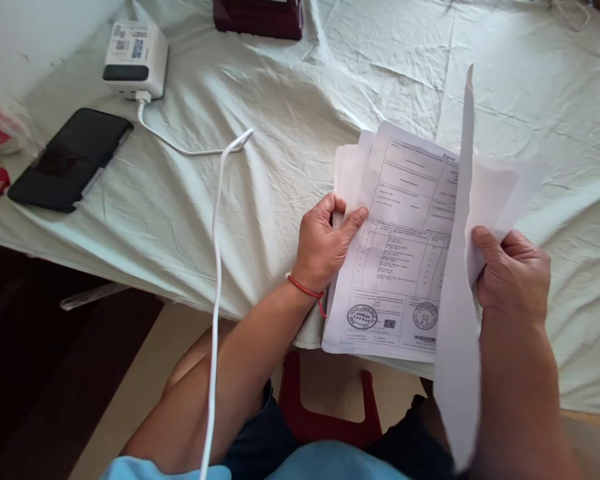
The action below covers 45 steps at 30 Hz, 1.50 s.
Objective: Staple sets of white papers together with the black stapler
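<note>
Several papers [405,243] are held right of centre in the frame. The left hand [325,237] is closed on their left edge, thumb on top; the right hand [515,273] grips lifted pages [493,190] firmly, its fingers curled. Stamps [363,317] show near the papers' lower edge. At upper left, a cable [216,253] runs from a box [135,60]; a phone [73,160] lies on the cloth [285,167] at far left. A stool [325,427] stands bottom centre.
</note>
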Tool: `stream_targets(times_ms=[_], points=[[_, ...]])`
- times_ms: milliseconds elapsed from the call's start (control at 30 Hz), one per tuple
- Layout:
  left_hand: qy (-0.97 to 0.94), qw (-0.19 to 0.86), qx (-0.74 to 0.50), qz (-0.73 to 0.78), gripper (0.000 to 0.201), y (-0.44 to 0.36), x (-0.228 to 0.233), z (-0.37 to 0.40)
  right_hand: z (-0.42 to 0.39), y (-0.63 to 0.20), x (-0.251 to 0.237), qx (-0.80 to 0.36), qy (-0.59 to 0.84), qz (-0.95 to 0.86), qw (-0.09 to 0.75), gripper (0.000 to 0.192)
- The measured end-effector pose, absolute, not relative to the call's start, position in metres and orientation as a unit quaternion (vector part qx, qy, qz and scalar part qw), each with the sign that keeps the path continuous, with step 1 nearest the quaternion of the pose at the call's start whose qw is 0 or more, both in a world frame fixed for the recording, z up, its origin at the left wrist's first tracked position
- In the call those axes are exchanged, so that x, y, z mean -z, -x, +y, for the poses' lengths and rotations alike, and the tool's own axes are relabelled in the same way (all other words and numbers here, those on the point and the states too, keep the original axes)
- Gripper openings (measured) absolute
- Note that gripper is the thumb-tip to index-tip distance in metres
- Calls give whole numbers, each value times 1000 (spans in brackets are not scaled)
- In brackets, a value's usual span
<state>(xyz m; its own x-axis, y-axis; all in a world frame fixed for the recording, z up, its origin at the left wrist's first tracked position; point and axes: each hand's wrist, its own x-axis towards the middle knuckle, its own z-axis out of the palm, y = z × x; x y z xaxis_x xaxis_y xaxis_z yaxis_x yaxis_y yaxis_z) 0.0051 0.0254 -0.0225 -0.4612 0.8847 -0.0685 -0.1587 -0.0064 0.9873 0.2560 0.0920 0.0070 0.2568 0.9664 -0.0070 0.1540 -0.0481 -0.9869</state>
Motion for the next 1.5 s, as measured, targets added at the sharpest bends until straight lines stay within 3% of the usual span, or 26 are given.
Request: stream_targets(times_ms=[433,600,767,1067,1300,1500], points=[[-326,392,-648,566,47,-6,25,26,96,-258,-1,-382,595,-453,544,31],[-345,357,-670,552,29,-6,27,27,95,-257,-4,-377,600,-453,541,31],[-338,335,-673,567,22,-8,30,28,94,-255,-6,-373,606,-448,541,29],[-236,414,-700,532,78,-8,31,28,93,-255,-7,-363,613,-453,536,28],[-290,488,-672,476,44,-6,20,24,94,-256,-5,-365,610,-456,535,30],[-305,475,-663,492,38,-7,19,24,93,-256,-7,-350,616,-455,539,29]])
